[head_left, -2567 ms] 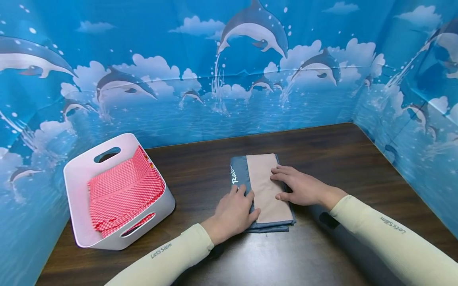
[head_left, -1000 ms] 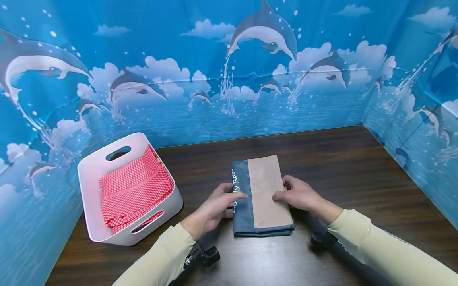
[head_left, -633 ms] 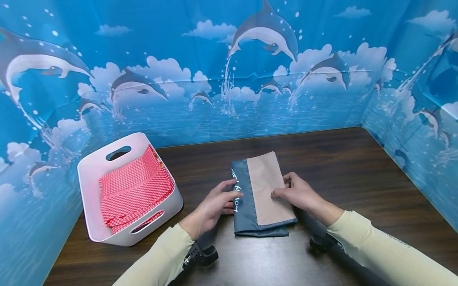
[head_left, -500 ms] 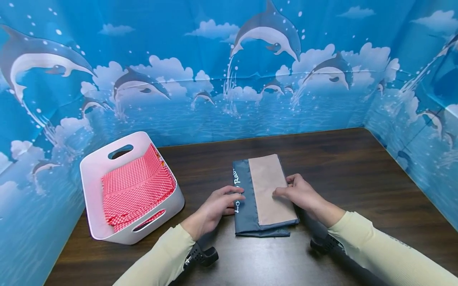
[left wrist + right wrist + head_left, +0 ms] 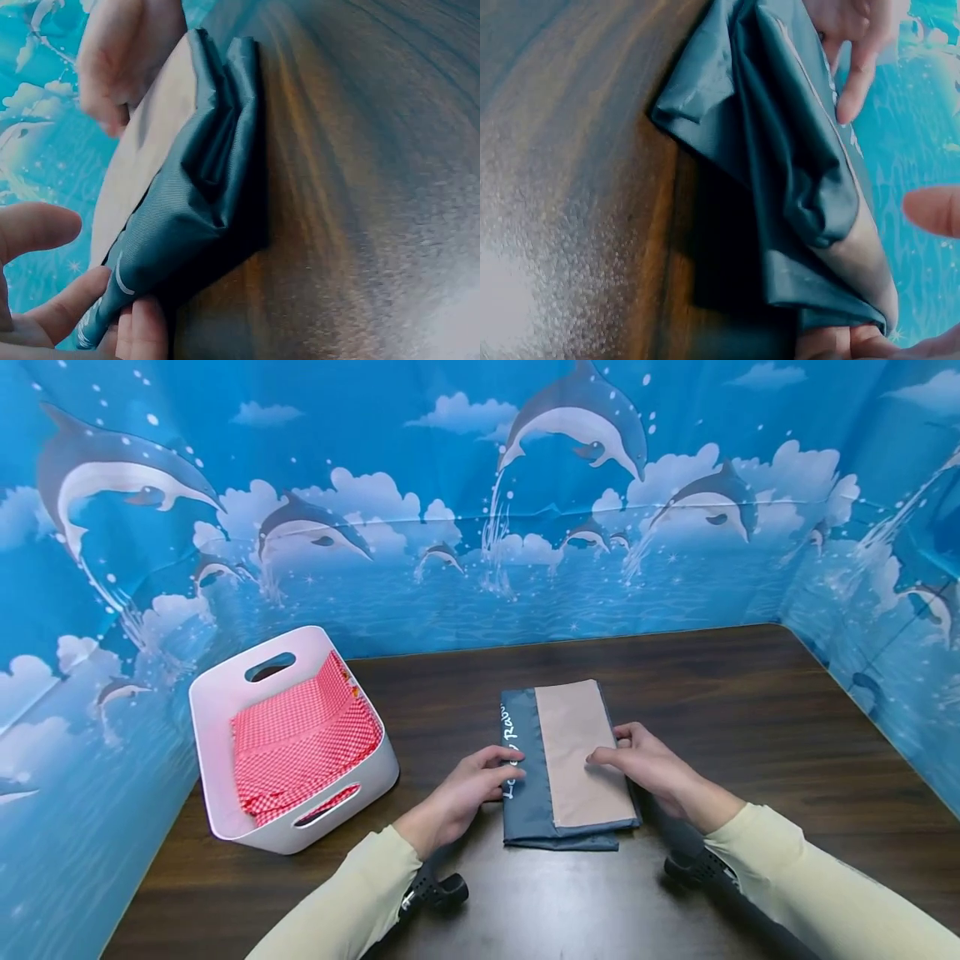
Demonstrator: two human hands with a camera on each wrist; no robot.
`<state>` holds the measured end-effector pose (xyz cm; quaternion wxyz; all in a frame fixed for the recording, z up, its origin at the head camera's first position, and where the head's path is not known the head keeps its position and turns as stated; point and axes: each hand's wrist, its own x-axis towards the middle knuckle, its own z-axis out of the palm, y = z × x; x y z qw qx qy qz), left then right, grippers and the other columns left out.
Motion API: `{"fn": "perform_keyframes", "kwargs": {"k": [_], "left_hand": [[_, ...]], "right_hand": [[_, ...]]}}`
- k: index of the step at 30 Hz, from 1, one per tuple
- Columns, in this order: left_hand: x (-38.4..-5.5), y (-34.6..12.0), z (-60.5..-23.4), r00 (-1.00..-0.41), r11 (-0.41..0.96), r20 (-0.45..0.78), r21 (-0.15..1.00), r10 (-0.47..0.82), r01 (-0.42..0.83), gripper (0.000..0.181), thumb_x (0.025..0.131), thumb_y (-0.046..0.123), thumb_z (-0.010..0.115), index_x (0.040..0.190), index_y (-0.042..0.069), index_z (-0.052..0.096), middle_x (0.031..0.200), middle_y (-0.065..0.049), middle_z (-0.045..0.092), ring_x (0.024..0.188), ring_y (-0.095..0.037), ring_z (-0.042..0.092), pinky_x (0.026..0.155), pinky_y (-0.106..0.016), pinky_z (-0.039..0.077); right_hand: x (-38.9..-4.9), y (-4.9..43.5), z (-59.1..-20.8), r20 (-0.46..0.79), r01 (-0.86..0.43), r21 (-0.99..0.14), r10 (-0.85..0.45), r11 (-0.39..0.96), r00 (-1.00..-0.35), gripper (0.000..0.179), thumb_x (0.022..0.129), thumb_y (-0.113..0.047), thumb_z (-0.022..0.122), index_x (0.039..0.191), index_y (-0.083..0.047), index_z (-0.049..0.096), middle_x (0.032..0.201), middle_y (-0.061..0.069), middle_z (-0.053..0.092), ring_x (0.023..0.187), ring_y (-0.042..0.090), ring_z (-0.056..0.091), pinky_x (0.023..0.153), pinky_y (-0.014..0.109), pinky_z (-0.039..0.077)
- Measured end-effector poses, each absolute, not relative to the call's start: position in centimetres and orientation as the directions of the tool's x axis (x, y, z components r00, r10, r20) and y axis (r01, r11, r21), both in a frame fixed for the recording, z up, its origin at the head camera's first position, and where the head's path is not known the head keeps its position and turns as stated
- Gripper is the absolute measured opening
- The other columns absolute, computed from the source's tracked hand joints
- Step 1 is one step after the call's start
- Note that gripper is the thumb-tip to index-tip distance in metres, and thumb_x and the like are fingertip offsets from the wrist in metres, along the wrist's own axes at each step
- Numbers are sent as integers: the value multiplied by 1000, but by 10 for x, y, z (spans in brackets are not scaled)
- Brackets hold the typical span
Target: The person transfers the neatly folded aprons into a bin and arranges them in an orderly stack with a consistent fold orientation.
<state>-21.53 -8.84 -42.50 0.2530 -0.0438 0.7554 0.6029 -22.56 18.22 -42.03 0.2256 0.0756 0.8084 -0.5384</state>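
A folded cloth (image 5: 525,814), slick and blue-grey with a beige panel and white lettering, lies in the middle of the table in the head view. My left hand (image 5: 461,793) holds its left edge; in the left wrist view one fingertip (image 5: 94,281) lies on top and other fingers (image 5: 142,330) reach below, with the thumb raised. At the opposite edge my right hand (image 5: 663,772) has its fingers (image 5: 832,341) curled under the fabric, the thumb (image 5: 934,210) lifted over the beige side. Loose layers of the cloth gape at its near end in both wrist views.
A white bin (image 5: 213,752) with handle holes stands left on the dark wooden table (image 5: 720,693), holding red-and-white checked cloth (image 5: 300,739). A blue dolphin-print curtain (image 5: 420,602) encloses the back and sides. Dark wrist cameras hang below both wrists.
My hands have gone from lying on top of the cloth to holding its two side edges. Its upper layers have shifted slightly right over the lower one. The head view has turned slightly left.
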Motion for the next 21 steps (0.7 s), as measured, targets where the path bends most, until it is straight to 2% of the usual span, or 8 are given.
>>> {"fn": "perform_keyframes", "kwargs": {"k": [3,7,9,13,16,18,21], "left_hand": [[-220,-86,-422,-869,268,-426,894,253,-360,39,105,26,67,142,14,66,152,-14,53,133,-31,57,122,-54,43],[-223,-84,-419,-869,256,-418,899,263,-355,39,105,26,67,143,15,65,152,-14,53,135,-30,56,123,-54,42],[-222,-85,-420,-866,255,-425,896,263,-362,39,105,26,67,143,15,65,154,-14,52,135,-30,55,124,-54,42],[-218,-88,-423,-859,249,-438,892,265,-377,39,106,25,66,143,13,65,156,-14,52,135,-29,54,123,-53,42],[-215,-92,-425,-856,236,-438,894,276,-381,39,107,23,65,144,11,65,159,-14,51,134,-29,55,122,-52,43],[-214,-94,-426,-853,230,-441,893,279,-386,40,107,23,64,145,10,65,160,-13,51,134,-28,55,122,-51,44],[-211,-97,-426,-851,222,-447,891,277,-396,40,107,22,64,145,9,66,161,-13,52,133,-27,56,122,-50,45]], "right_hand": [[-226,187,-417,-432,354,-851,-133,388,-892,101,100,-38,70,168,-1,6,149,29,49,138,43,48,123,68,33],[-226,191,-415,-390,316,-881,-161,351,-907,105,100,-36,71,171,-15,-4,157,32,44,145,46,43,124,71,30],[-226,192,-416,-373,295,-892,-188,344,-909,100,100,-33,72,172,-20,4,167,31,33,150,48,35,125,73,27],[-222,193,-424,-364,260,-898,-266,355,-893,78,96,-23,76,163,-18,36,176,24,14,153,48,23,124,74,28],[-219,194,-429,-350,236,-903,-294,360,-889,69,93,-16,78,155,-13,47,172,25,21,147,47,30,118,66,40],[-218,194,-431,-338,220,-905,-301,364,-892,69,92,-14,79,153,-11,48,168,26,27,141,46,38,110,57,48],[-216,193,-432,-328,203,-906,-311,372,-892,71,91,-13,80,153,-11,46,162,27,33,130,41,50,99,44,53]]}}
